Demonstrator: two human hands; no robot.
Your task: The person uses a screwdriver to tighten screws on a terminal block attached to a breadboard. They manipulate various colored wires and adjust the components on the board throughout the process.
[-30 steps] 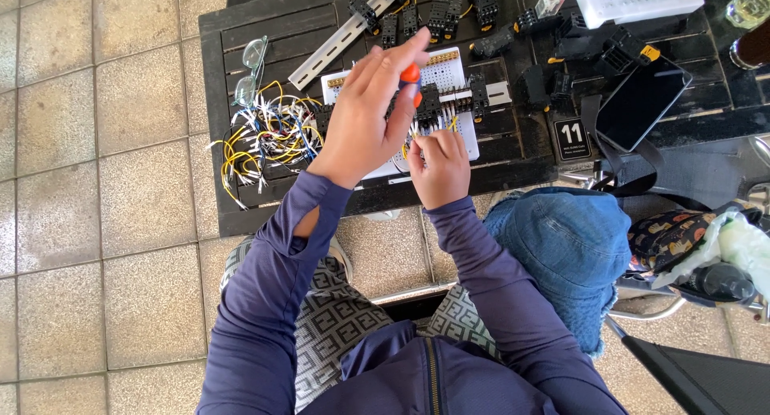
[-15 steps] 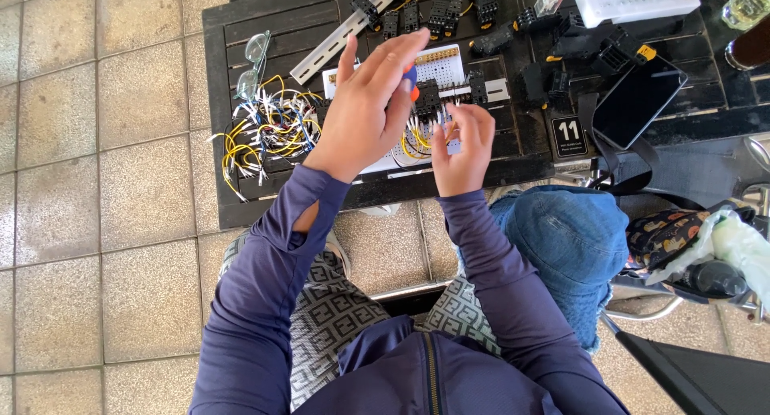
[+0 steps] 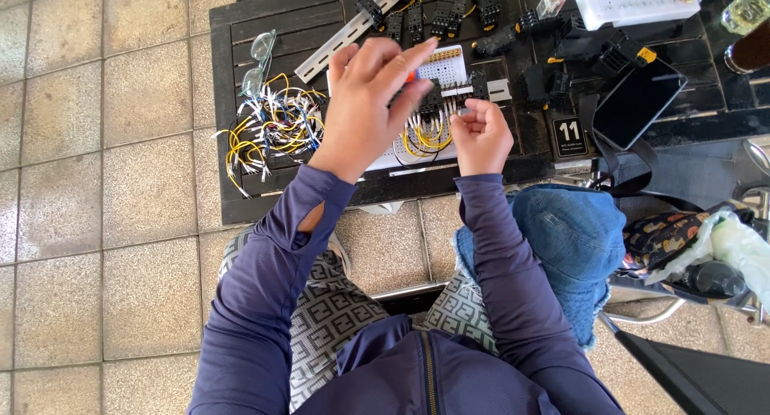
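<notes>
Our left hand (image 3: pixel 365 110) pinches an orange-handled tool (image 3: pixel 411 76) over the white perforated board (image 3: pixel 433 102) on the dark tabletop (image 3: pixel 241 182). Our right hand (image 3: pixel 480 134) is curled, fingertips pinching something small at the board's yellow wires (image 3: pixel 425 136). Loose wire bundle (image 3: pixel 269 130) lies left.

Beige stone-tile floor (image 3: pixel 88 182) fills left side & bottom of frame. Dark slatted table (image 3: pixel 265 26) across top. Bright daylight, hard shadows. Metal chair frame (image 3: pixel 642 315) lower right.
</notes>
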